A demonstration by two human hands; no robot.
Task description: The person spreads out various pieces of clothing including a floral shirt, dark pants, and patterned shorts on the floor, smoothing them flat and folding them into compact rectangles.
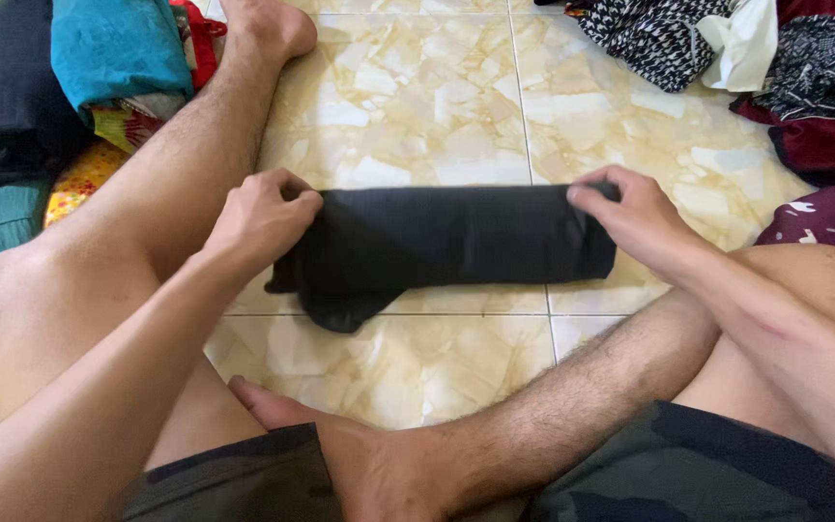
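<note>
Black garment [446,242], folded into a long band, lies across the marbled tile floor [408,97] between the person's spread legs, one loose corner hanging out at its lower left. Heaps of clothing flank the space: a dark and teal pile [60,77] at the far left beside the outstretched leg, and patterned black-and-white and maroon pieces [785,68] at the upper right, both pushed well apart from the band, which leaves bare tile around it. The left hand [263,217] is clenched over the band's left end, fingers curled around the edge. The right hand [635,213] pinches the opposite end, thumb on top, so the cloth appears held taut and flat between the two grips.
</note>
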